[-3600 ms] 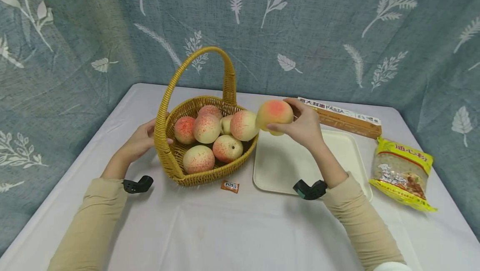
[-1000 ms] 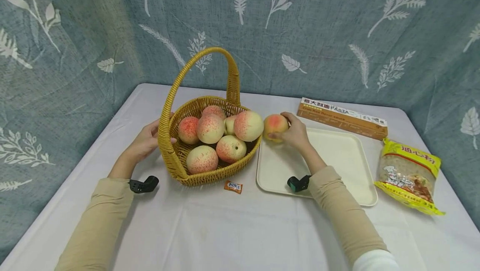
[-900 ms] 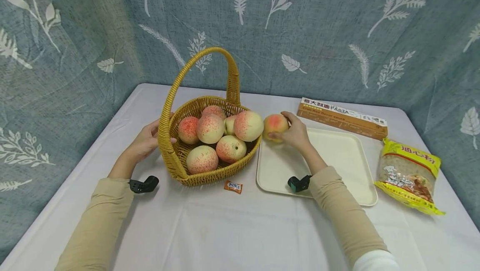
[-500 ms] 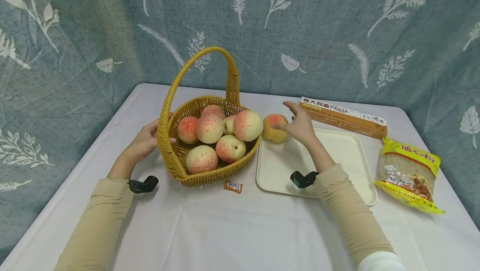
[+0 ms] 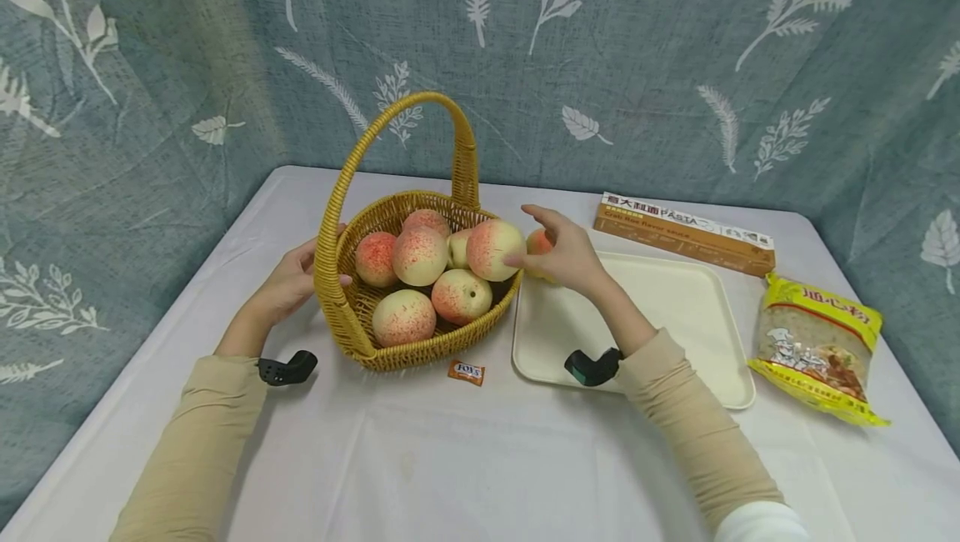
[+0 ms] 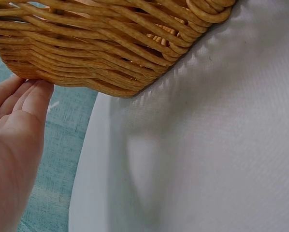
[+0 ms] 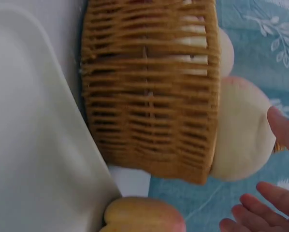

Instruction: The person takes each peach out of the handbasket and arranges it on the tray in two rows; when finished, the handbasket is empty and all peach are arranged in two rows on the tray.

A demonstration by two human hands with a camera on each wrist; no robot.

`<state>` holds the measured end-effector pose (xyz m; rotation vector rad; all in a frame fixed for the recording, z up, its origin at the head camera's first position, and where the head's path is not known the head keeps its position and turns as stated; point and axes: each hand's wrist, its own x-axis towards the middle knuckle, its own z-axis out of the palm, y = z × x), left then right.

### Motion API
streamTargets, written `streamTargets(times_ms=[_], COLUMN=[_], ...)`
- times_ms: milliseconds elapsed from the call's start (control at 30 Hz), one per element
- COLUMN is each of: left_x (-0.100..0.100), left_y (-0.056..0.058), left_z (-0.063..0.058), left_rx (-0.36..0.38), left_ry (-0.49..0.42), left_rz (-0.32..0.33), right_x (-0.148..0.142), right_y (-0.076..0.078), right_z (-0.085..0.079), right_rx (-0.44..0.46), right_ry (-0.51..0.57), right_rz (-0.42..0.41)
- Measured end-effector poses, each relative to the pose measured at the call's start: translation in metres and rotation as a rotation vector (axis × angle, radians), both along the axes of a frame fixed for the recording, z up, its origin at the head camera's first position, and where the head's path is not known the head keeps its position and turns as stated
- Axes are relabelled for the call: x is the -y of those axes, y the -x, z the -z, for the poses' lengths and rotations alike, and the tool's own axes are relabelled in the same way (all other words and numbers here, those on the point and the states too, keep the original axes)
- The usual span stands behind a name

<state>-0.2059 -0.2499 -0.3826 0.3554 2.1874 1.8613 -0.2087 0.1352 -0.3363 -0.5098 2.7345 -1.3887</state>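
A yellow wicker basket (image 5: 420,350) with a tall arched handle holds several speckled peaches. My left hand (image 5: 285,288) grips its left rim, partly hidden behind the handle; in the left wrist view the fingers (image 6: 31,99) reach the rim and their tips are hidden. My right hand (image 5: 566,254) is at the basket's right end, thumb and fingers spread around the pale, pink-speckled peach (image 5: 495,250) on top. In the right wrist view the thumb overlaps that peach (image 7: 243,130) and the other fingers stand apart from it. A yellow-orange peach (image 5: 539,242) sits behind the right hand, partly covered.
Beside the basket lies a cream tray (image 5: 667,325), with the yellow-orange peach at its back left corner. Behind it is a brown pasta box (image 5: 686,238). A yellow-trimmed bag (image 5: 817,350) lies at right. One small orange wrapped sweet (image 5: 467,372) is in front of the basket.
My right hand carried the yellow-orange peach down to the tray's back left corner, let go of it, drew back, then moved left to the speckled peach. My left hand stays at the basket.
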Motion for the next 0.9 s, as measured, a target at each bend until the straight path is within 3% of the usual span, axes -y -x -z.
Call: streamTargets(times_ms=[333,900], left_x=[0.000,0.000], left_y=[0.001,0.001], left_z=[0.000,0.002], left_rx=[-0.005,-0.011], left_ry=[-0.001,-0.013], left_rz=[0.001,-0.001], right_x=[0.021,0.029], right_y=[-0.004,-0.003], right_z=[-0.001,-0.002], right_rx=[-0.078,-0.080], right_ry=[-0.077,-0.118], right_rz=[-0.084,-0.008])
